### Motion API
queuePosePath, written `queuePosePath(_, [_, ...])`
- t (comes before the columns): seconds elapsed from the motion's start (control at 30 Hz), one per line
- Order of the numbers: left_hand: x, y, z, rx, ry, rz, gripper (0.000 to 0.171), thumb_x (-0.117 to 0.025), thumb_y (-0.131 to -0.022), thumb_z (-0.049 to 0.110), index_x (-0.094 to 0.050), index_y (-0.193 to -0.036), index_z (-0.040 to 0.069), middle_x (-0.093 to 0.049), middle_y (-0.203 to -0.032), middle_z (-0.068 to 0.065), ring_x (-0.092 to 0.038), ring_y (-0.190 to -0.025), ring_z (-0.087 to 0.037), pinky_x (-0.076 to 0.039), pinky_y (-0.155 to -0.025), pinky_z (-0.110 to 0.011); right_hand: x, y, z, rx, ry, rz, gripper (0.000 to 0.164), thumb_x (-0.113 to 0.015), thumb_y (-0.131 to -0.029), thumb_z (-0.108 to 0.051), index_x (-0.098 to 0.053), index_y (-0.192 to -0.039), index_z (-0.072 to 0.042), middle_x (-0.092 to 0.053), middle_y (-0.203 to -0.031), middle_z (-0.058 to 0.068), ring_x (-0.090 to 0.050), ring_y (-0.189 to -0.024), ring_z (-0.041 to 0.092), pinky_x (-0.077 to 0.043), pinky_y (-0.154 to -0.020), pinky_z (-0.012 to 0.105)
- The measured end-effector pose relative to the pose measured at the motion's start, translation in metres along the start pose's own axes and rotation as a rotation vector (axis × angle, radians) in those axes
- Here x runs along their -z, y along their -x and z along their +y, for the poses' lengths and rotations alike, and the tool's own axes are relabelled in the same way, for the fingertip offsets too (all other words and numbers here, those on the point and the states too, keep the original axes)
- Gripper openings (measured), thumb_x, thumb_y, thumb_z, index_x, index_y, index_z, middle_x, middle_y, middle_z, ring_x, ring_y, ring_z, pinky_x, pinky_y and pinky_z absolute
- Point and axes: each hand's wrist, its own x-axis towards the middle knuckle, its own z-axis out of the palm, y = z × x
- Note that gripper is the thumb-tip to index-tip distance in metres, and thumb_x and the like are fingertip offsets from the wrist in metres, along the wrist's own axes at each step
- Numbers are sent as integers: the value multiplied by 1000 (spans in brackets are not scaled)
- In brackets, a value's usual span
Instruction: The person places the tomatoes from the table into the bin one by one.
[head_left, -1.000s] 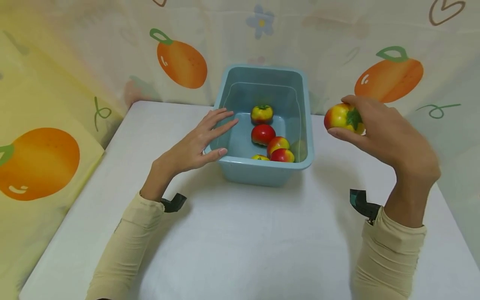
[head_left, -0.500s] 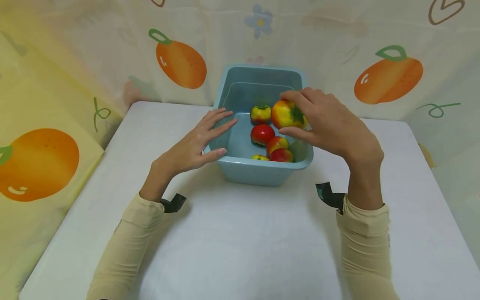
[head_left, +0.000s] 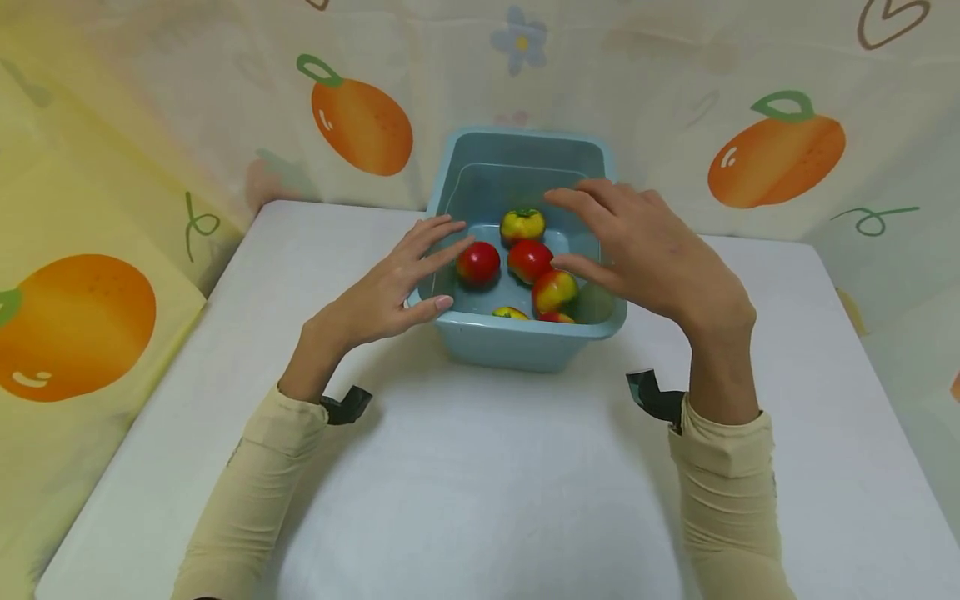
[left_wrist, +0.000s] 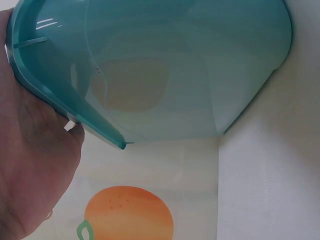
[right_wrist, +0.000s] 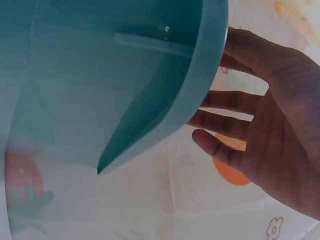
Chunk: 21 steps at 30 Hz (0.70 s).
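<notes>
A light-blue plastic bin [head_left: 525,329] holds several shiny red-and-yellow fruits, some with green leafy tops. A red fruit [head_left: 477,265] lies inside near the left wall, and a yellow one [head_left: 522,226] sits farther back. My left hand [head_left: 386,287] rests at the bin's left rim with its fingers spread. Over the right rim hovers my right hand [head_left: 648,250], fingers extended and holding nothing. The right wrist view shows its palm and loosely bent fingers beside the bin wall. The front wall partly hides the nearest fruits [head_left: 557,317].
A white table [head_left: 480,483] carries the bin near its back edge. Behind and to the left hangs a cloth [head_left: 645,83] printed with oranges. Black bands [head_left: 348,406] are worn at both wrists.
My right hand brought a red-and-yellow fruit leftward over the bin and released it. A red fruit now lies near the left wall, and other fruits have shifted. My left hand stayed still.
</notes>
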Motion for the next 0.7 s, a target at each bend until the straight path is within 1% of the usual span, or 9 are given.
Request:
queuePosePath(0.1, [0, 1, 1, 13, 3, -4, 77, -41, -102, 64, -38, -163, 16, -28, -173, -9, -12, -165, -30, -14, -132, -64, 0, 4, 1, -8, -8, 7, 63, -75, -97, -33, -52, -151, -9, -60, -140, 17, -57, -129, 36, -48, -105, 57])
queuePosePath(0.23, [0, 1, 2, 21, 4, -10, 77, -41, -103, 63, -38, -163, 15, -27, -173, -9, -12, -165, -31, -17, -131, -65, 0, 7, 3, -6, -19, 12, 61, -75, -97, -34, -54, -149, -9, -62, -137, 17, -57, -127, 36, -49, -103, 58])
queuePosePath(0.37, [0, 1, 2, 25, 7, -9, 78, -40, -103, 64, -37, -163, 17, -26, -174, -8, -12, -165, -30, -17, -131, -65, 0, 9, 5, -1, -25, 17, 61, -76, -96, -32, -54, -148, -8, -62, -136, 18, -58, -127, 37, -48, -105, 60])
queuePosePath(0.57, [-1, 0, 0, 14, 11, 2, 78, -40, -103, 65, -35, -164, 18, -25, -174, -8, -10, -166, -29, -15, -132, -64, 0, 11, 7, -26, -33, -5, 62, -75, -97, -31, -53, -150, -9, -61, -140, 19, -55, -132, 38, -45, -109, 61])
queuePosePath(0.7, [-2, 0, -1, 18, 28, 0, 79, -40, -103, 66, -34, -165, 18, -21, -176, -8, -5, -167, -28, -11, -133, -63, 0, 15, 8, -38, -43, -10, 61, -74, -98, -30, -52, -151, -9, -60, -142, 18, -54, -133, 38, -43, -111, 61])
